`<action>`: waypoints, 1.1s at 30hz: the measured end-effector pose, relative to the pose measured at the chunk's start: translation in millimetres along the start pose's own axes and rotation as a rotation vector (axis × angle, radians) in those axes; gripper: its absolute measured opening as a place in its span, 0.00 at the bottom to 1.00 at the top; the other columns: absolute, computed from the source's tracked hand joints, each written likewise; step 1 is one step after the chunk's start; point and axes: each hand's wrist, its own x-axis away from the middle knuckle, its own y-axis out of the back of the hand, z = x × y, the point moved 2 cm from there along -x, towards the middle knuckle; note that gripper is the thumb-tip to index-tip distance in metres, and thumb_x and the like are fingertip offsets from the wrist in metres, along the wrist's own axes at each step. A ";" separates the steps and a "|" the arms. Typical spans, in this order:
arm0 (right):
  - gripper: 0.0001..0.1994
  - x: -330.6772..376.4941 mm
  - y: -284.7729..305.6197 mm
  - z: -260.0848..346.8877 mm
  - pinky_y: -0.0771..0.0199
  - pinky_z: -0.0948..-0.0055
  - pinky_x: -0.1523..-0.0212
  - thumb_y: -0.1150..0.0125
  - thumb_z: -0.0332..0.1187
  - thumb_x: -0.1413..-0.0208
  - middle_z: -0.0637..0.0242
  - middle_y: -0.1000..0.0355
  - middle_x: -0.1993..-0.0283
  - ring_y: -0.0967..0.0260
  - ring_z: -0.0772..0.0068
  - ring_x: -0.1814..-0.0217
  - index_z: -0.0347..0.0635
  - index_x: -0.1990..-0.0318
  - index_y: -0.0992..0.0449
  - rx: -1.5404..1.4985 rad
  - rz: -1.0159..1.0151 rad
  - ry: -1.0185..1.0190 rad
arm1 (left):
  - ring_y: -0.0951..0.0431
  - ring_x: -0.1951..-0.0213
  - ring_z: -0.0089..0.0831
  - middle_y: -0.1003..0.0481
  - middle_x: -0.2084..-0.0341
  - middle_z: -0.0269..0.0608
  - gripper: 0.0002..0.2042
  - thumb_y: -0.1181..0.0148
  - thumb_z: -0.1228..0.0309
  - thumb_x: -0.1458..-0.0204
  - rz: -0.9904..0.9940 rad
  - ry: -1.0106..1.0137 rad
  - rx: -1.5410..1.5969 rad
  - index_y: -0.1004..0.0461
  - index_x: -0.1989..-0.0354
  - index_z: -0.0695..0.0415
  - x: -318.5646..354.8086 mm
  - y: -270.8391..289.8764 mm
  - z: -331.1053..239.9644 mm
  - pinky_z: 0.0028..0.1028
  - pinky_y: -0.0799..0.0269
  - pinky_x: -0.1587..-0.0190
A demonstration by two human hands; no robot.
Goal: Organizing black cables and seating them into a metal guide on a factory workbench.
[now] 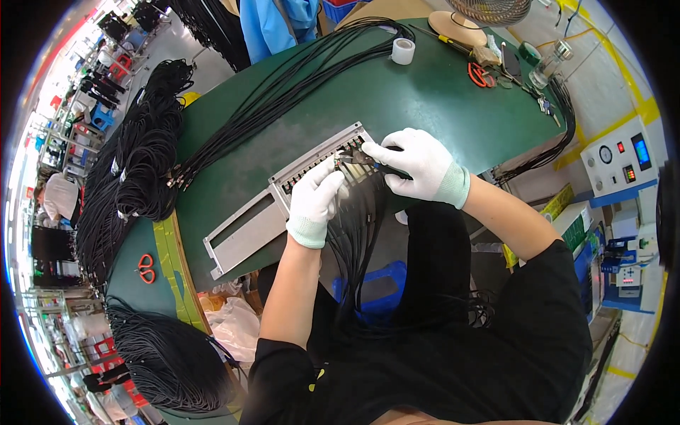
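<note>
Both my hands wear white gloves and meet over a silver metal fixture [249, 237] with a row of slots, lying slantwise at the table's near edge. My left hand [312, 202] is closed in a pinch on the end of a black cable, whose tip is mostly hidden by the fingertips. In my right hand [425, 166] is a pair of pliers [354, 160], its jaws beside that cable end; the handles are largely covered by my fingers. Several black cables [358, 234] hang from the fixture's near side toward my lap.
Long black cables [262, 106] stretch over the green table [340, 92]. Coiled cable bundles [145, 149] lie at the left, with orange-handled scissors [146, 269] nearer me. A white tape roll [402, 51], red-handled scissors [482, 75] and a fan [492, 10] are at the back.
</note>
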 end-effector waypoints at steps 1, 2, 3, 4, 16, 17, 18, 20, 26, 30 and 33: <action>0.31 0.2 1.8 2.4 0.29 0.60 0.56 0.35 0.28 0.60 0.58 0.28 0.59 0.30 0.53 0.60 0.47 0.42 0.27 -0.038 -0.008 -0.001 | 0.37 0.84 0.12 0.28 0.81 0.27 0.19 0.45 0.70 0.40 -0.008 0.001 -0.010 0.29 0.42 0.64 0.5 -0.8 -0.4 0.14 0.46 0.82; 0.31 0.0 2.4 2.9 0.29 0.60 0.56 0.35 0.28 0.60 0.58 0.28 0.59 0.30 0.53 0.60 0.47 0.42 0.27 -0.038 -0.008 -0.004 | 0.37 0.84 0.12 0.28 0.81 0.27 0.19 0.45 0.71 0.40 -0.017 0.002 -0.020 0.29 0.42 0.65 0.6 -1.5 -0.1 0.14 0.45 0.82; 0.30 -0.4 3.0 3.4 0.29 0.60 0.57 0.36 0.28 0.60 0.58 0.28 0.59 0.30 0.53 0.60 0.47 0.42 0.27 -0.037 -0.007 -0.006 | 0.37 0.84 0.12 0.28 0.81 0.27 0.19 0.45 0.71 0.40 -0.015 0.003 -0.021 0.29 0.42 0.65 0.6 -1.8 0.3 0.14 0.45 0.82; 0.30 -0.3 3.6 3.7 0.28 0.60 0.57 0.36 0.27 0.60 0.58 0.28 0.59 0.30 0.53 0.61 0.47 0.42 0.26 -0.036 -0.006 -0.008 | 0.39 0.84 0.10 0.28 0.80 0.26 0.19 0.45 0.71 0.40 -0.027 0.006 -0.026 0.28 0.42 0.63 0.4 -1.9 1.0 0.14 0.47 0.82; 0.31 3.8 6.0 4.6 0.26 0.61 0.63 0.37 0.27 0.60 0.61 0.28 0.63 0.30 0.55 0.64 0.48 0.41 0.27 -0.062 -0.031 0.018 | 0.37 0.81 0.10 0.29 0.81 0.25 0.20 0.45 0.72 0.42 -0.017 -0.069 -0.093 0.27 0.41 0.62 5.2 -2.2 -1.4 0.14 0.45 0.77; 0.31 4.9 4.8 4.2 0.26 0.61 0.63 0.37 0.27 0.60 0.61 0.28 0.63 0.30 0.55 0.64 0.48 0.41 0.27 -0.062 -0.033 0.017 | 0.37 0.81 0.10 0.29 0.81 0.25 0.20 0.45 0.73 0.42 -0.014 -0.067 -0.125 0.28 0.41 0.63 5.9 -1.0 -1.8 0.14 0.45 0.77; 0.31 6.4 3.7 4.6 0.26 0.62 0.64 0.37 0.27 0.60 0.61 0.28 0.63 0.30 0.56 0.65 0.48 0.41 0.27 -0.064 -0.030 0.023 | 0.37 0.81 0.10 0.29 0.81 0.25 0.20 0.45 0.73 0.42 -0.011 -0.066 -0.126 0.28 0.41 0.63 5.9 -0.5 -1.3 0.14 0.45 0.77; 0.31 8.2 4.5 6.6 0.26 0.62 0.65 0.38 0.27 0.60 0.62 0.28 0.64 0.30 0.56 0.66 0.48 0.40 0.27 -0.067 -0.029 0.027 | 0.37 0.80 0.10 0.29 0.82 0.24 0.20 0.46 0.74 0.42 0.000 -0.067 -0.096 0.28 0.41 0.64 6.0 -0.2 -0.7 0.14 0.45 0.76; 0.27 11.6 7.2 14.2 0.23 0.63 0.65 0.38 0.32 0.54 0.61 0.27 0.67 0.27 0.58 0.68 0.47 0.42 0.27 -0.064 0.059 -0.078 | 0.37 0.80 0.11 0.31 0.83 0.25 0.20 0.48 0.74 0.41 0.021 -0.078 -0.014 0.29 0.41 0.66 5.9 -6.2 -3.6 0.15 0.44 0.76; 0.25 16.0 6.8 12.7 0.26 0.70 0.70 0.42 0.31 0.48 0.60 0.24 0.66 0.28 0.65 0.74 0.42 0.39 0.27 -0.530 0.126 -0.258 | 0.37 0.81 0.12 0.31 0.83 0.25 0.20 0.47 0.74 0.41 0.056 -0.060 -0.009 0.29 0.41 0.67 4.2 -1.2 -1.4 0.15 0.43 0.76; 0.25 15.8 13.6 11.9 0.32 0.83 0.73 0.47 0.28 0.40 0.67 0.25 0.63 0.35 0.85 0.73 0.34 0.35 0.34 -1.635 0.015 -0.846 | 0.37 0.82 0.13 0.32 0.83 0.25 0.21 0.48 0.74 0.41 0.058 -0.024 0.032 0.31 0.40 0.67 3.7 1.6 2.5 0.15 0.43 0.76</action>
